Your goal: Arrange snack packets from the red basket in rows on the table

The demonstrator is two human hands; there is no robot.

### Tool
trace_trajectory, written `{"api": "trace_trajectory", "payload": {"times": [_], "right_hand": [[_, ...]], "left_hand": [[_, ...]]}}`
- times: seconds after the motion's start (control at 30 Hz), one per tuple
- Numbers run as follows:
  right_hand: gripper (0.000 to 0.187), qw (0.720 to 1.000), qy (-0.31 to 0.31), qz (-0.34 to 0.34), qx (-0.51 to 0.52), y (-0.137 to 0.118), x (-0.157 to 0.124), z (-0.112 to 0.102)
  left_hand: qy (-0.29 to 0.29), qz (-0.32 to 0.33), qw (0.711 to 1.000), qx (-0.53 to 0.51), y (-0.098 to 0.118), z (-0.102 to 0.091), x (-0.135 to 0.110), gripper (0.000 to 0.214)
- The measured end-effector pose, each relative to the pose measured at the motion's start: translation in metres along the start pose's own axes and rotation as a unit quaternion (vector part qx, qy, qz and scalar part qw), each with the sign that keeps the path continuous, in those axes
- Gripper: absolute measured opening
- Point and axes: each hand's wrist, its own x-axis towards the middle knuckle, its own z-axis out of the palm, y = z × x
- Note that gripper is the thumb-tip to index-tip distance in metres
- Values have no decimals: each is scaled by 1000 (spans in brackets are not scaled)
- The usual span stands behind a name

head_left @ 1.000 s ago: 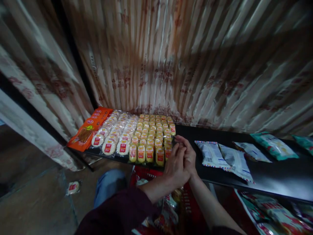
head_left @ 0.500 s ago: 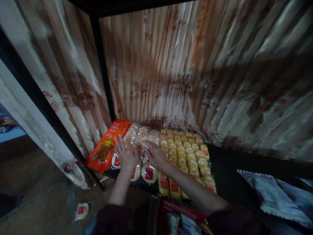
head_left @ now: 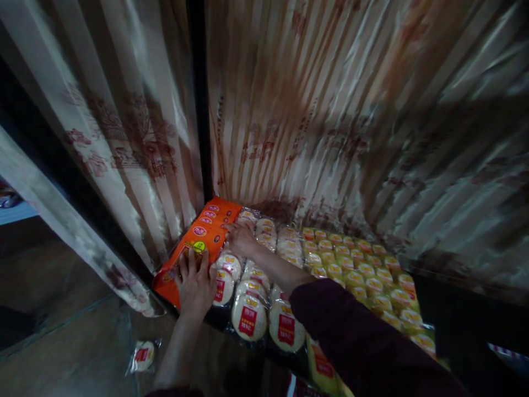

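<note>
One wrapped round snack [head_left: 144,355] lies on the floor at far left of my feed. The left hand [head_left: 196,289] is spread, fingers apart, on the near end of the overlapping orange packets [head_left: 215,220] — gripping nothing, as I judge it. The right hand [head_left: 242,240] bends its fingers at their right edge; whether it pinches anything, I cannot tell. Pushing leftward too hard could slide the packets off — and a dipping right forearm could disturb the white rounds [head_left: 249,320] beneath.
</note>
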Motion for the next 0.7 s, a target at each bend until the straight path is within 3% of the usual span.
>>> {"api": "trace_trajectory", "payload": {"times": [0.1,0.23,0.3,0.4,0.53,0.7], "right_hand": [[42,999,10,-17,32,2,-4,-11],[39,998,50,26,-15,-6,2,-27],[38,997,71,-2,-19,-16,9,-30],[38,997,42,-65,-8,-36,19,-24],[32,996,-27,-80,-17,-58,21,-11],[33,998,-4,-68,10,-51,21,-7]], "left_hand": [[0,-1,1000,-8,2,-1,4,45],[9,-30,999,-21,8,-5,9,44],[31,-42,998,-20,10,-8,10,45],[40,-68,997,-15,8,-8,11,48],[11,-81,997,-12,-2,-5,8,48],[3,-97,995,15,-8,-9,8,47]]}}
